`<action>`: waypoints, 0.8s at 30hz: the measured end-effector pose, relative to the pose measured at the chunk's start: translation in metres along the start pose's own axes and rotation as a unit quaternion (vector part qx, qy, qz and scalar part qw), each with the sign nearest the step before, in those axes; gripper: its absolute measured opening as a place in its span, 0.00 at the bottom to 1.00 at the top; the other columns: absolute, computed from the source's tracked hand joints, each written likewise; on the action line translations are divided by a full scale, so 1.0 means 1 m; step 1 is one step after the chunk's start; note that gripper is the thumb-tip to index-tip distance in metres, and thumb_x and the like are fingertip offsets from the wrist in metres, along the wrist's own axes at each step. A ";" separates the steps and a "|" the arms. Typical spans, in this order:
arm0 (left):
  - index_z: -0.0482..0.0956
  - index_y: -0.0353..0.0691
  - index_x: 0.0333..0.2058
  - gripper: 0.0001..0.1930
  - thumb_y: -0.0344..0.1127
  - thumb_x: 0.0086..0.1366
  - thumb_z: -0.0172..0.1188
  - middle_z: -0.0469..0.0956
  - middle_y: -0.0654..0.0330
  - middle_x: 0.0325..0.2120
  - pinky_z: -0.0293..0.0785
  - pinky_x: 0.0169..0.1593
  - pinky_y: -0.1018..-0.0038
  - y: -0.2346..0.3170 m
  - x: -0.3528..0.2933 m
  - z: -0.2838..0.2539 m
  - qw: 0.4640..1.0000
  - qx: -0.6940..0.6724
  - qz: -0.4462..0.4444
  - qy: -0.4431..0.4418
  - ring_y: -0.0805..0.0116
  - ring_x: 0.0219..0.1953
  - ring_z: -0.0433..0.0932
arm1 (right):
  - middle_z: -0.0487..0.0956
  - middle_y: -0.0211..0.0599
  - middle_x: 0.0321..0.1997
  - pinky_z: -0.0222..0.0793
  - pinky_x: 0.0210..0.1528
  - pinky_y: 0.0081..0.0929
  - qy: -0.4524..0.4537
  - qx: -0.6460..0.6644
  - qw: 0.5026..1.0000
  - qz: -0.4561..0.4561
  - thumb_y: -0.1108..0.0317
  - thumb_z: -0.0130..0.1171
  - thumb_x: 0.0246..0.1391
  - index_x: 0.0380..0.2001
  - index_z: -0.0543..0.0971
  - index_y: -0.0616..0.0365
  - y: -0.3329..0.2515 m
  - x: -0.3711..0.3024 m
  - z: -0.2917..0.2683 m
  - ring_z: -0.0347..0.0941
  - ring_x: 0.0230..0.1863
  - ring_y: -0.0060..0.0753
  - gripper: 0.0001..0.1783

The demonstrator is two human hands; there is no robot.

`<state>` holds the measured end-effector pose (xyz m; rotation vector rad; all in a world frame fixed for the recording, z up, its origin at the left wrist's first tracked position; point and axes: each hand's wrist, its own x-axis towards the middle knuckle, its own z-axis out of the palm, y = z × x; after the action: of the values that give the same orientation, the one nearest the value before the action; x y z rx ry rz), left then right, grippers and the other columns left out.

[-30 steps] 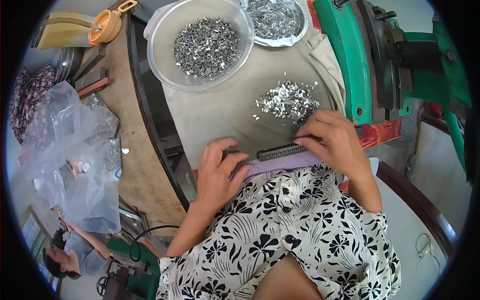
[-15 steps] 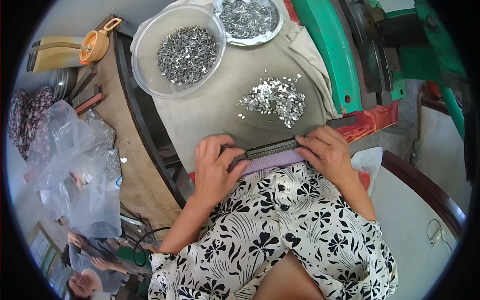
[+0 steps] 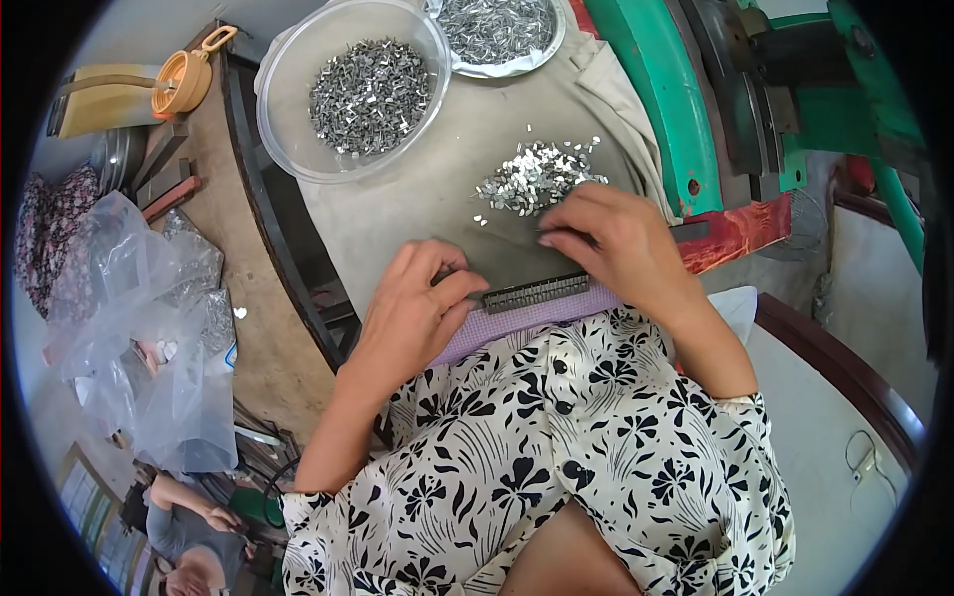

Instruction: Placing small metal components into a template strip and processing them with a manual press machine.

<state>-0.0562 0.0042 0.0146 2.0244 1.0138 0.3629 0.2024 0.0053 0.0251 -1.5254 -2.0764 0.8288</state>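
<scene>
A dark slotted metal bar [image 3: 537, 292], with a row of narrow divisions, lies on a folded lilac cloth [image 3: 527, 318] at the front edge of the work surface. My left hand [image 3: 415, 298] has its thumb and forefinger closed at the bar's left end; its fingertips partly hide that end. Off the bar, my right hand [image 3: 626, 243] hovers at the near right of a pile of small shiny metal pieces [image 3: 537, 179]. Its thumb and forefinger curl together in a loose pinch, and anything between them is too small to make out.
A clear plastic tub [image 3: 278, 129] of small metal parts stands at the back left, beside a lined bowl [image 3: 497, 70] of thin pieces. Green machinery [image 3: 656, 109] borders the right. Plastic bags [image 3: 149, 328] cover the left bench. Another person [image 3: 199, 526] sits at lower left.
My right hand has left the bar's right end and moved up toward the pile of metal pieces. My left hand stays at the left end, its wrist slightly shifted left.
</scene>
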 end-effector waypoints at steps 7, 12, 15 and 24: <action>0.85 0.43 0.35 0.12 0.24 0.50 0.67 0.71 0.61 0.33 0.70 0.44 0.67 -0.006 0.014 -0.003 0.998 0.029 0.037 -0.039 0.60 0.39 0.72 | 0.76 0.39 0.30 0.71 0.35 0.42 -0.078 -0.079 0.993 -0.027 0.70 0.66 0.49 0.29 0.80 0.58 -0.005 0.011 0.004 0.77 0.35 0.47 0.06; 0.83 0.43 0.30 0.05 0.29 0.53 0.67 0.71 0.62 0.33 0.69 0.44 0.67 -0.005 0.022 -0.006 0.996 0.056 0.050 -0.045 0.62 0.40 0.72 | 0.79 0.38 0.28 0.72 0.30 0.32 -0.087 0.020 0.995 0.053 0.74 0.65 0.51 0.32 0.80 0.62 -0.005 0.004 -0.004 0.77 0.26 0.37 0.05; 0.82 0.42 0.29 0.06 0.29 0.52 0.68 0.71 0.61 0.33 0.69 0.45 0.66 -0.006 0.023 -0.005 0.996 0.053 0.052 -0.046 0.61 0.40 0.73 | 0.80 0.40 0.27 0.72 0.30 0.28 -0.090 0.168 0.974 0.124 0.75 0.64 0.53 0.34 0.80 0.64 -0.010 -0.001 0.001 0.78 0.25 0.34 0.06; 0.79 0.39 0.30 0.08 0.28 0.51 0.68 0.72 0.60 0.34 0.69 0.46 0.64 -0.008 0.020 -0.004 0.997 0.040 0.047 -0.037 0.58 0.42 0.72 | 0.76 0.33 0.37 0.70 0.44 0.37 -0.088 0.118 0.989 -0.009 0.72 0.68 0.46 0.28 0.82 0.60 -0.018 -0.004 0.025 0.74 0.42 0.41 0.05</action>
<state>-0.0503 0.0241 0.0086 2.1464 0.9022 0.2998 0.1745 -0.0075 0.0188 -1.3467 -2.0233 1.1935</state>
